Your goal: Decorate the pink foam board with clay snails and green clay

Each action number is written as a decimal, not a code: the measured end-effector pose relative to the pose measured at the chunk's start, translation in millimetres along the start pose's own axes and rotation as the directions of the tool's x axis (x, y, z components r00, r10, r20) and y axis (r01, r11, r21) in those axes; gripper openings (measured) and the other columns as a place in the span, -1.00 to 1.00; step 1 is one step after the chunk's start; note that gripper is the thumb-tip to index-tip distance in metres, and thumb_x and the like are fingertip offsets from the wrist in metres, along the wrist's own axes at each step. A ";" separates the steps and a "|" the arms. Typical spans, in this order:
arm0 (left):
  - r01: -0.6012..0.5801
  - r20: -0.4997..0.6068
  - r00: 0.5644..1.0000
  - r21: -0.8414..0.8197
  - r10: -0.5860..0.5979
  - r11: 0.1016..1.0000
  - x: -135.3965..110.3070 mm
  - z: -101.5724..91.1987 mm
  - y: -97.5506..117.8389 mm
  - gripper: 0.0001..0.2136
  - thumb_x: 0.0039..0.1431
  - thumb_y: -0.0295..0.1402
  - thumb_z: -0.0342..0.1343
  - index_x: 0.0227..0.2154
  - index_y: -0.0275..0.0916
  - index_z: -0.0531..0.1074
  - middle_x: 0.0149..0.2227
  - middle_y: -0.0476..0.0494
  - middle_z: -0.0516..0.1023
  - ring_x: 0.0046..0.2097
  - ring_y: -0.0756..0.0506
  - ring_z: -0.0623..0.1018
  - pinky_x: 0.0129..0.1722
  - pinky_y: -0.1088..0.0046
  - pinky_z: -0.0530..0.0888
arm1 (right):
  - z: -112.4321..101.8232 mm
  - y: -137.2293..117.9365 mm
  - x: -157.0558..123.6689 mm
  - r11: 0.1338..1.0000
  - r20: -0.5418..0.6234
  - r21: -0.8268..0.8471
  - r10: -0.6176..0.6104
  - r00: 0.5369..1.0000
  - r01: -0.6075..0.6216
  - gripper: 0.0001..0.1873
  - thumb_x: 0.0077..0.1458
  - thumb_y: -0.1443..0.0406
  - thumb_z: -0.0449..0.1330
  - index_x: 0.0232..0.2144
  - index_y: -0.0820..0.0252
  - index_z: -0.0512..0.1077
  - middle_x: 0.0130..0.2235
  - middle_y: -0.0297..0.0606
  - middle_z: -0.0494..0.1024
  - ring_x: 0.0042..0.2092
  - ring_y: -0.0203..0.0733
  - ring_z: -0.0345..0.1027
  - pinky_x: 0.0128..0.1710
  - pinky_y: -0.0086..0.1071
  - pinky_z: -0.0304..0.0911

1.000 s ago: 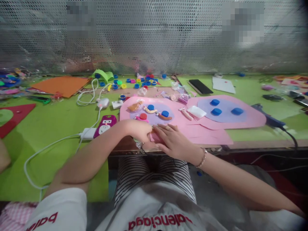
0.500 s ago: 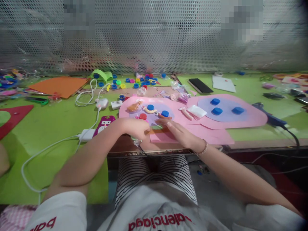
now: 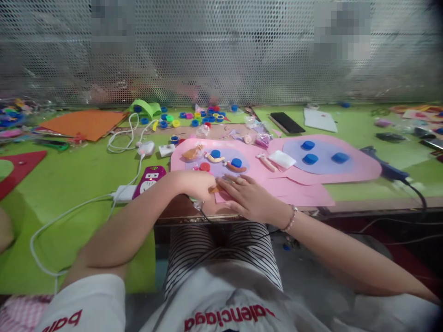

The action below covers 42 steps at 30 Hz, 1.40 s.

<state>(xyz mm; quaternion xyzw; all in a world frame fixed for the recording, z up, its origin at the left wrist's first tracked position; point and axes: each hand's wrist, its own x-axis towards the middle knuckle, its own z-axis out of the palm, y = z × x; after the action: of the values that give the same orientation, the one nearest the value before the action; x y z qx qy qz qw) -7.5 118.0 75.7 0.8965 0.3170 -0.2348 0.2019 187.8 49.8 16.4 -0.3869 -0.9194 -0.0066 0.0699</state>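
Perforated metal screen (image 3: 221,55), along the far side; worktable (image 3: 86,184), green-covered, with a bare brown front edge; two pink paper panels, the left panel (image 3: 177,156) and the right panel (image 3: 368,167), adjoining, each with a lilac oval; orange sheet (image 3: 85,123), far left; lower pink paper (image 3: 308,194), at the front edge, reaching toward the right hand (image 3: 247,197); that hand palm down over pink paper, fingers laid out straight, clasping nothing visible; left hand (image 3: 199,184), just beside it at the left panel's near edge, fingers curled, tips hidden, cannot tell whether they grip anything; dark corded tool (image 3: 391,169), touching the right panel's outer end; black phone (image 3: 287,122), beyond the panels; small orange-brown piece (image 3: 217,189), between the hands, mostly covered; three blue caps (image 3: 310,159), on the right oval; one red cap (image 3: 205,167), on the left panel.
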 end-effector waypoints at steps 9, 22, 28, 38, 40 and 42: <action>0.013 0.004 1.000 -0.018 -0.013 1.000 -0.4 1.0 2.2 -0.92 -0.16 -0.34 -0.03 -0.58 -0.23 0.29 -0.62 -0.03 0.28 -0.60 -0.01 0.22 -0.61 0.40 0.10 | 1.7 -7.5 0.4 0.984 -0.051 -0.172 0.038 0.998 -0.046 -0.30 0.24 -0.02 -0.21 0.20 0.40 0.13 0.20 -0.01 0.23 0.22 0.12 0.03 0.17 0.01 -0.12; -0.030 -0.012 0.999 -0.005 0.030 1.000 -0.5 -0.7 1.8 -0.91 -0.16 -0.38 -0.02 -0.56 -0.26 0.34 -0.64 -0.03 0.27 -0.60 0.00 0.21 -0.58 0.41 0.10 | -1.9 -12.5 -1.5 0.972 -0.060 -0.167 0.156 0.986 -0.164 -0.26 0.24 -0.02 -0.26 0.19 0.49 0.13 0.15 0.11 0.30 0.16 0.20 0.12 0.11 0.06 -0.08; -0.034 -0.008 0.999 0.008 0.034 0.999 -2.0 -1.9 3.0 -0.92 -0.18 -0.40 -0.04 -0.56 -0.25 0.32 -0.65 -0.01 0.24 -0.61 0.00 0.20 -0.60 0.41 0.08 | -2.6 -8.0 -3.9 0.974 -0.033 -0.137 0.178 0.983 -0.181 -0.28 0.24 0.01 -0.21 0.20 0.48 0.11 0.16 0.09 0.28 0.15 0.20 0.12 0.12 0.09 -0.07; -0.025 0.019 1.000 -0.008 0.025 1.000 -3.7 -3.8 5.2 -0.87 -0.17 -0.40 -0.05 -0.52 -0.27 0.36 -0.61 -0.04 0.31 -0.60 -0.01 0.24 -0.59 0.41 0.11 | -15.3 3.6 -8.0 0.990 -0.044 0.104 0.097 0.994 -0.092 -0.39 0.28 0.06 -0.23 0.25 0.29 0.04 0.19 -0.04 0.25 0.25 0.01 0.00 0.16 0.00 -0.02; -0.018 0.018 1.000 0.000 0.018 1.000 -3.9 -3.4 4.8 -0.87 -0.17 -0.39 -0.05 -0.52 -0.27 0.36 -0.62 -0.04 0.31 -0.60 0.00 0.22 -0.59 0.40 0.11 | -11.1 1.6 -8.9 0.993 -0.009 0.107 0.056 0.998 -0.054 -0.37 0.27 0.05 -0.23 0.24 0.32 0.06 0.18 -0.02 0.27 0.24 0.02 0.01 0.16 0.00 -0.03; -0.012 0.023 1.000 -0.001 0.012 1.000 -3.2 -2.7 3.8 -0.86 -0.16 -0.38 -0.05 -0.51 -0.26 0.36 -0.61 -0.04 0.31 -0.60 0.00 0.22 -0.59 0.40 0.11 | -7.1 0.0 -9.1 0.994 0.003 0.097 0.046 0.999 -0.046 -0.36 0.27 0.04 -0.22 0.24 0.32 0.04 0.19 -0.02 0.26 0.24 0.04 0.00 0.16 0.02 -0.03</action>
<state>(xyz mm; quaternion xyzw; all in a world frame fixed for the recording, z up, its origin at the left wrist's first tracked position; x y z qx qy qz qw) -6.4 115.1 80.4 0.8955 0.3094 -0.2438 0.2071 195.0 42.9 22.2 -0.4043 -0.9095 0.0400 0.0882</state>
